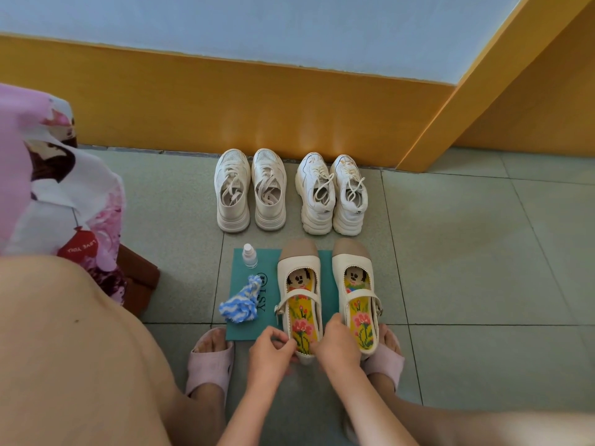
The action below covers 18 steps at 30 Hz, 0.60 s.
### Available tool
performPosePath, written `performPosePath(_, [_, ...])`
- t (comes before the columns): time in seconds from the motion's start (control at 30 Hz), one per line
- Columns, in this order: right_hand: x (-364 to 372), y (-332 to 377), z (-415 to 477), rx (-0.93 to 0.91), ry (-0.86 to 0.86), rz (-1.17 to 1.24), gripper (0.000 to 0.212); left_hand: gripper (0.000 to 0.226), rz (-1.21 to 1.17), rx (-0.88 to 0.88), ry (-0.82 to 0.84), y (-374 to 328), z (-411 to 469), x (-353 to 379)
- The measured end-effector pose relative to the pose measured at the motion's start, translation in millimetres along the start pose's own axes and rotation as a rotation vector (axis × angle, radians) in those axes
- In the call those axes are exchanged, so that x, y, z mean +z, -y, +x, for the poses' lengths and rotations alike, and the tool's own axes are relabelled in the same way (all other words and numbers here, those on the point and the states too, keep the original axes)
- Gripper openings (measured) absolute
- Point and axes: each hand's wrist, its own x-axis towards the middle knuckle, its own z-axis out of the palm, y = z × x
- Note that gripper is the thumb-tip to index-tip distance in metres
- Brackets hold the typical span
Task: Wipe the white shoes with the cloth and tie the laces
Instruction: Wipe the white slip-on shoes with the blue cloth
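Note:
Two pairs of white lace-up sneakers stand by the wall, one pair on the left (249, 191) and a chunkier pair on the right (331, 194), all with loose laces. Nearer, a pair of cream strap shoes sits on a teal mat (240, 329). My left hand (270, 352) pinches the heel edge of the left strap shoe (297, 278). My right hand (338, 342) grips the same shoe's heel from its right side, next to the right strap shoe (354, 275). A blue-and-white cloth (240, 302) lies crumpled on the mat, untouched.
A small clear spray bottle (250, 255) stands at the mat's far left corner. My feet in pink slippers (209, 362) flank the mat. A floral fabric bundle (64, 201) sits at left. An orange wall base (225, 107) borders the tiled floor.

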Motion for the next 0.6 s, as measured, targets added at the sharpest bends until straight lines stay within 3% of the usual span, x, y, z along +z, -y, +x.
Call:
performPosePath(0.4, [-3.7,5.8,-0.3,0.022,0.034,0.05,0.027,0.009,0.097,0.044,-0.049,-0.6,0.8,1.8])
performPosePath(0.6, [-17.1,-10.5,-14.9,-0.078,0.044,0.262,0.012,0.042,0.364,-0.043,0.077,-9.0,7.2,6.8])
